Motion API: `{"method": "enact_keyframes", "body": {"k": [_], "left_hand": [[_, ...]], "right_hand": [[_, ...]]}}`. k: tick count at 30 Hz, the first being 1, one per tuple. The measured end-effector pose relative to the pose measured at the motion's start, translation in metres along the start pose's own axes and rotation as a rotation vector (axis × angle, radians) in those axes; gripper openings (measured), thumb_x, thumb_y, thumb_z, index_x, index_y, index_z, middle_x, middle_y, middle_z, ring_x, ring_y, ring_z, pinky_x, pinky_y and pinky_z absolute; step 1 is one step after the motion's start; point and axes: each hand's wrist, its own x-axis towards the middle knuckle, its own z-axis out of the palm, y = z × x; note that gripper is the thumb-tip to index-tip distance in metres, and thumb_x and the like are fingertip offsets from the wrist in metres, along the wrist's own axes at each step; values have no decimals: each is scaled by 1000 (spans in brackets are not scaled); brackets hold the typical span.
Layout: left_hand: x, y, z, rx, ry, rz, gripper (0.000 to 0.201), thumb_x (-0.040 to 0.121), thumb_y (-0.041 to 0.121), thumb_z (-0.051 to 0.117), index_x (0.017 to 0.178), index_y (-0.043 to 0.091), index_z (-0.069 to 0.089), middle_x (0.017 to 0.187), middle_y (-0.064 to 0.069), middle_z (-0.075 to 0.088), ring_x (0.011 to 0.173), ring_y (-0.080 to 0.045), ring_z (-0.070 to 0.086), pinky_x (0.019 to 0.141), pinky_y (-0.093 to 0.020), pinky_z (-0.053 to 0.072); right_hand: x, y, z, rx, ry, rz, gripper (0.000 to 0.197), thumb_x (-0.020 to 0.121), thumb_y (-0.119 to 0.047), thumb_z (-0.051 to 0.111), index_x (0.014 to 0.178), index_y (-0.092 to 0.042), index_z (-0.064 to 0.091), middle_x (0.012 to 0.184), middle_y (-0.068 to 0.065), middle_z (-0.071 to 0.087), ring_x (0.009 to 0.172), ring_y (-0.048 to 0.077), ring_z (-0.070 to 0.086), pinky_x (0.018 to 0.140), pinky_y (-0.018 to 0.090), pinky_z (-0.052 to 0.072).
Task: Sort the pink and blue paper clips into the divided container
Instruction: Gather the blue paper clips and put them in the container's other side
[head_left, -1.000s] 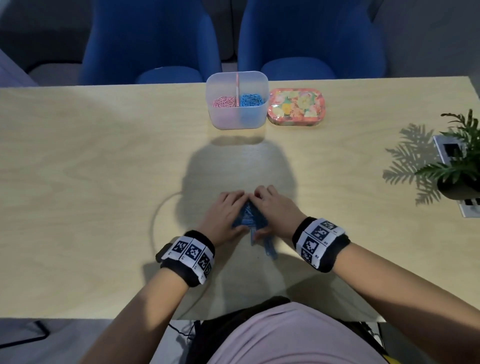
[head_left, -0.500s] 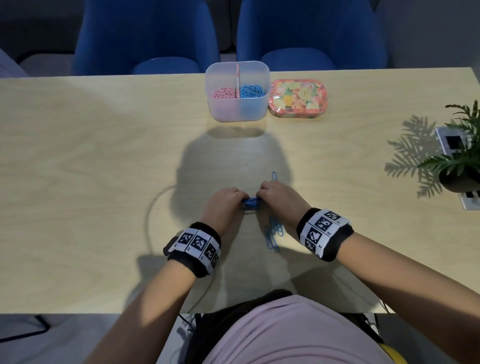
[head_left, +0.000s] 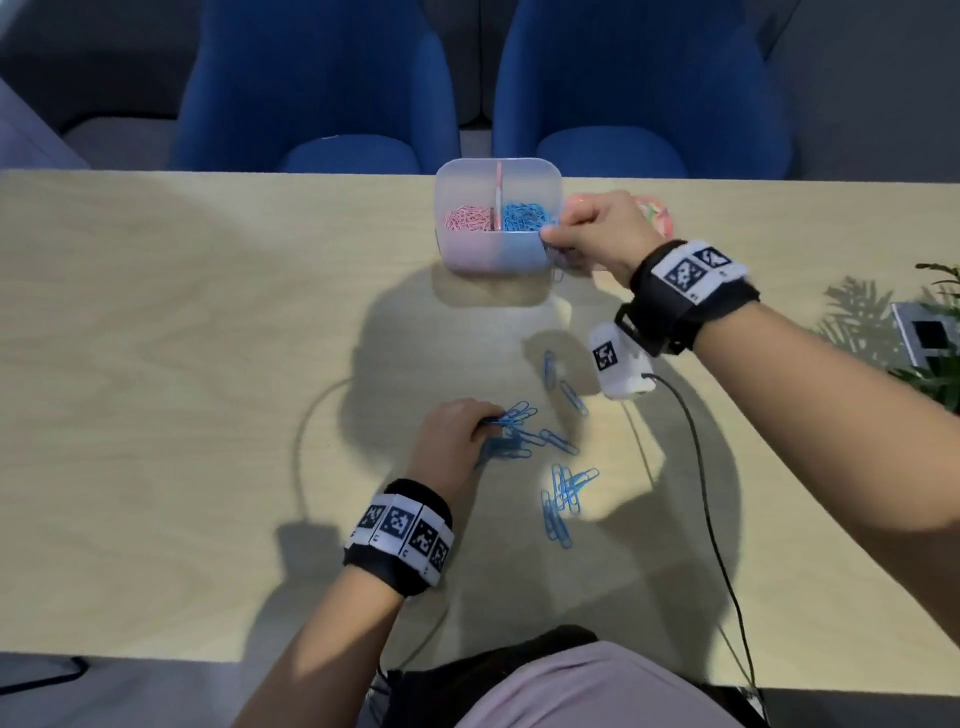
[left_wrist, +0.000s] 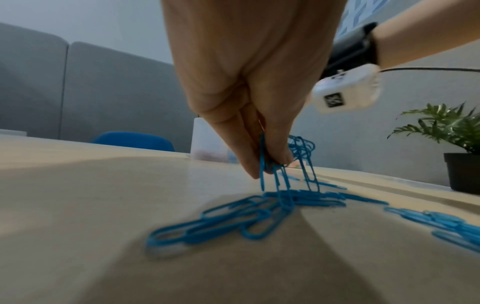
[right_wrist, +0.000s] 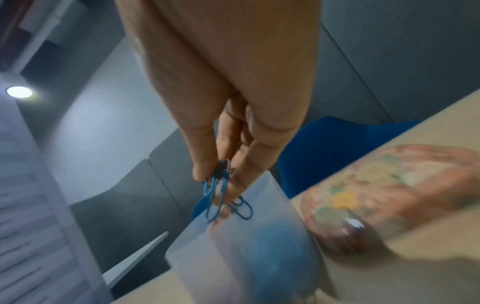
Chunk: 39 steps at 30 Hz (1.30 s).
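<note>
Because the right hand (head_left: 597, 234) hangs at the near-right corner of the divided container (head_left: 498, 260) rather than squarely over the blue compartment, the clips pinched in its curled fingers (right_wrist: 207, 164) could — I judge — spill over the rim onto the counter (head_left: 156, 364). The left hand (head_left: 452, 441) pinches linked blue paper clips (left_wrist: 283, 185) up from the loose pile — tangled ones may drag along and drop.
</note>
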Motion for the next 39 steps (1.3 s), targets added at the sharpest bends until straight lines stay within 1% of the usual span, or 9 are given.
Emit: {"method": "enact_keyframes", "body": {"k": [4, 8, 12, 16, 21, 25, 31, 35, 39], "left_hand": [[3, 7, 1, -77, 7, -30, 26, 87, 12, 60, 111, 9, 67, 109, -13, 70, 103, -27, 63, 88, -29, 43], [24, 21, -14, -180, 84, -4, 22, 83, 12, 65, 104, 7, 71, 102, -12, 73, 95, -24, 67, 87, -32, 50], [71, 38, -41, -278, 192, 11, 22, 80, 9, 68, 102, 5, 71, 99, -13, 73, 90, -22, 68, 83, -26, 49], [127, 56, -71, -336, 301, 9, 26, 80, 4, 67, 106, -1, 68, 106, -16, 70, 95, -22, 65, 91, -26, 47], [192, 64, -88, -215, 334, -74, 24, 80, 11, 68, 104, 4, 69, 107, -10, 69, 102, -24, 63, 93, -25, 48], [221, 76, -95, 100, 166, -122, 24, 82, 14, 67, 104, 4, 67, 99, -10, 66, 95, -24, 60, 73, -22, 45], [215, 96, -96, 267, 73, -88, 33, 83, 19, 67, 112, 3, 61, 116, -15, 63, 107, -30, 59, 93, -38, 48], [174, 89, -80, 344, 241, 178, 19, 88, 11, 47, 91, 9, 65, 96, -13, 67, 90, -31, 58, 67, -30, 35], [132, 56, -41, 454, -30, 316, 21, 91, 17, 50, 106, 9, 62, 110, -11, 62, 98, -25, 55, 75, -29, 38]], "right_hand": [[57, -31, 3, -121, 96, 45, 22, 76, -9, 70, 58, -12, 59, 61, 4, 59, 55, 12, 59, 69, 27, 58], [88, -24, 13, -302, 86, 149, 24, 77, -16, 71, 96, -3, 67, 91, 13, 71, 82, 23, 71, 81, 37, 58], [71, -9, 7, -207, 174, 30, 26, 84, -7, 53, 103, 1, 68, 107, 21, 68, 102, 35, 65, 93, 43, 52], [13, 22, -11, 108, 308, -7, 25, 87, -2, 46, 98, 1, 68, 82, 7, 67, 84, 30, 67, 82, 44, 56], [-64, 78, -22, 358, 283, 145, 24, 93, 8, 38, 86, 2, 60, 67, 11, 58, 45, 5, 59, 52, 14, 53], [-90, 123, -9, 403, 193, 263, 33, 94, 8, 35, 76, 0, 61, 65, 14, 56, 45, 12, 56, 43, 14, 46], [-95, 130, -7, 78, 164, 197, 26, 91, 4, 41, 89, 3, 67, 77, 17, 65, 57, 18, 59, 59, 23, 53], [-96, 119, -7, -285, 155, 135, 26, 85, -4, 50, 99, -7, 72, 99, 13, 73, 94, 25, 66, 87, 27, 48], [-87, 114, 4, -466, 118, 65, 21, 81, -2, 46, 74, -5, 65, 89, 22, 63, 88, 36, 56, 75, 34, 41]]}}
